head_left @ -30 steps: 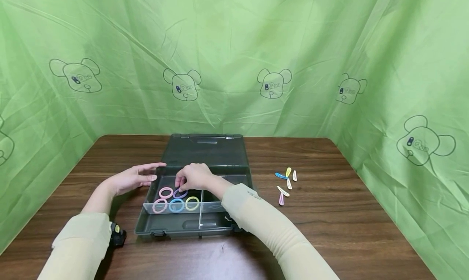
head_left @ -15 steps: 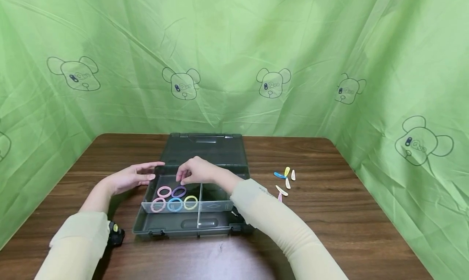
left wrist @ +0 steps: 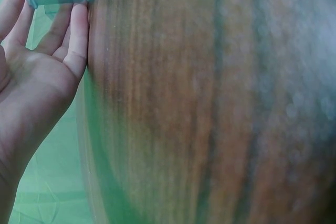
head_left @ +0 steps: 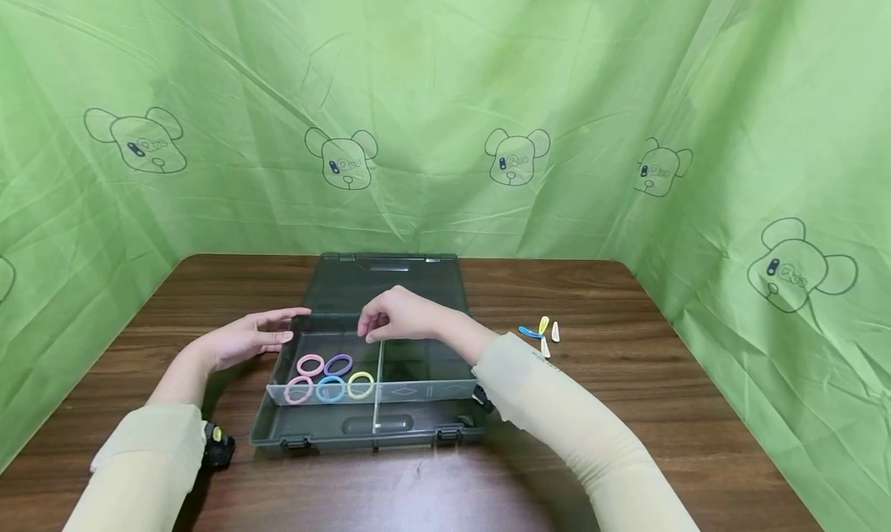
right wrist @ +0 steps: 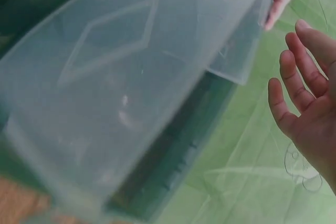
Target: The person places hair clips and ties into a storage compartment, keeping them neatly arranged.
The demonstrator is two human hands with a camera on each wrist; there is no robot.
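A dark translucent box point(head_left: 315, 427) with clear dividers lies with its lid folded back on the table. In its left compartment are hair ties: two pink point(head_left: 310, 364), one purple point(head_left: 338, 364), one blue point(head_left: 330, 389) and one yellow point(head_left: 360, 385). My left hand point(head_left: 244, 340) rests against the box's left side, fingers extended; in the left wrist view my fingers point(left wrist: 79, 30) touch the box's edge. My right hand point(head_left: 404, 315) is raised over the middle of the box, fingers loosely bent with nothing in them. The right wrist view shows those fingers point(right wrist: 294, 85) apart from the divider point(right wrist: 121, 93).
Snap hair clips lie on the table right of the box, among them a blue one point(head_left: 529, 332), a yellow one point(head_left: 544, 325) and white ones point(head_left: 555, 331). My right sleeve point(head_left: 557, 400) covers part of that area. A green curtain point(head_left: 431, 114) stands behind the table.
My right hand has let go of the purple hair tie, which lies in the left compartment, and has lifted up and to the right. The left hand has stayed at the box's side.
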